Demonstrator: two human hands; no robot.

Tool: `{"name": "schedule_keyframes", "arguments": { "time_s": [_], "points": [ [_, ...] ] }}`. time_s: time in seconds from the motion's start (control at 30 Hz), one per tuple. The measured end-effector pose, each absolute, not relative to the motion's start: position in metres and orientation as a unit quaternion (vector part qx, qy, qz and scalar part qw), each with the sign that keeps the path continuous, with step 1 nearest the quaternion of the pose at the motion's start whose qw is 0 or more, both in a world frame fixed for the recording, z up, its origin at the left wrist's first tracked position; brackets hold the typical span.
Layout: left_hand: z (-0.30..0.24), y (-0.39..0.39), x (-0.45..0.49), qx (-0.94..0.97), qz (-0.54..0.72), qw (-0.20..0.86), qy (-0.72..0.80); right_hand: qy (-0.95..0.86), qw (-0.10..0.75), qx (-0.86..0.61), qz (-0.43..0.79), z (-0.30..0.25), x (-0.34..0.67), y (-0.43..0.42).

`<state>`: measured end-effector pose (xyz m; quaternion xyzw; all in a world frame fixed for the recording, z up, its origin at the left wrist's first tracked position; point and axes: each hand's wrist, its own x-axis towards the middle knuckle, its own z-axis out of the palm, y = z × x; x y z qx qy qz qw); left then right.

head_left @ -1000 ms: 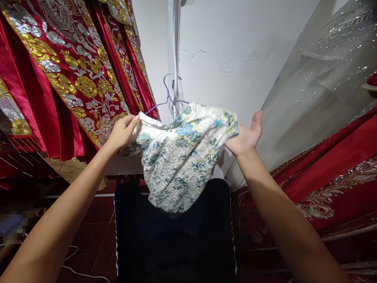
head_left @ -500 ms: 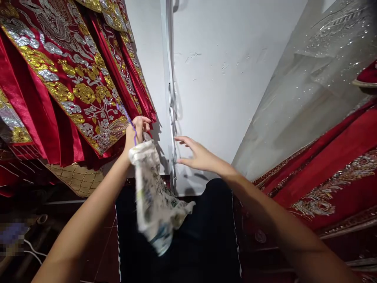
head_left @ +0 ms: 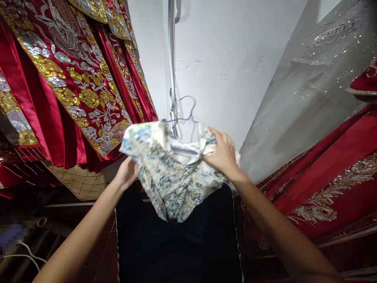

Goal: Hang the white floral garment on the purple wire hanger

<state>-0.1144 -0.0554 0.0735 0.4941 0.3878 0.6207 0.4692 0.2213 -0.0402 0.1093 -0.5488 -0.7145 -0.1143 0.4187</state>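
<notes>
A short-sleeved floral blouse (head_left: 167,173), white with blue, green and yellow, hangs spread out in front of me on a thin purple hanger (head_left: 191,112). The hanger's hook rises above the collar, blurred, close to the metal rail strip on the wall. My right hand (head_left: 222,153) is closed on the blouse's right shoulder, thumb in front near the neckline. At the blouse's left side, just under the sleeve, is my left hand (head_left: 128,173). Its fingers go behind the cloth, so their grip is hidden.
Red gowns with gold and silver sequins (head_left: 88,98) hang at the left. A slotted metal strip (head_left: 169,51) runs up the white wall (head_left: 224,47). On the right are a sheer glittering cover (head_left: 282,106) and red beaded garments (head_left: 332,169). Black cloth (head_left: 176,247) lies below the blouse.
The blouse, bunched and dangling by my left hand, is now spread out and raised facing me. My right hand, empty before, has taken its right shoulder. My left hand has moved lower.
</notes>
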Motion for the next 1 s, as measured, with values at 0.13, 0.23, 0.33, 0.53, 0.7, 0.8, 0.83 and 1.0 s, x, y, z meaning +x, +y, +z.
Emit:
{"name": "schedule_keyframes", "arguments": {
  "time_s": [0.13, 0.23, 0.33, 0.53, 0.7, 0.8, 0.83, 1.0],
  "points": [
    [0.038, -0.058, -0.113, 0.495, 0.668, 0.268, 0.487, -0.669, 0.432, -0.582, -0.162, 0.145, 0.233, -0.017],
    [0.027, -0.05, -0.093, 0.547, 0.668, 0.127, 0.489, -0.714, 0.41, -0.54, -0.177, 0.171, 0.21, -0.01],
    [0.027, -0.032, -0.081, 0.579, 0.633, 0.155, 0.49, -0.753, 0.398, -0.493, -0.176, 0.176, 0.186, -0.013],
    [0.046, -0.024, -0.058, 0.556, 0.654, 0.332, 0.393, -0.76, 0.407, -0.483, -0.157, 0.14, 0.185, -0.021],
    [0.07, -0.029, -0.021, 0.577, 0.642, 0.338, 0.375, -0.766, 0.412, -0.472, -0.144, 0.134, 0.193, -0.016],
    [0.07, -0.019, -0.015, 0.497, 0.696, 0.274, 0.44, -0.775, 0.415, -0.456, -0.137, 0.133, 0.198, -0.017],
    [0.066, -0.019, -0.015, 0.481, 0.703, 0.272, 0.447, -0.774, 0.421, -0.454, -0.131, 0.13, 0.199, -0.02],
    [0.035, -0.047, -0.006, 0.456, 0.71, 0.318, 0.431, -0.722, 0.475, -0.49, 0.114, 0.074, 0.178, -0.059]
  ]
}}
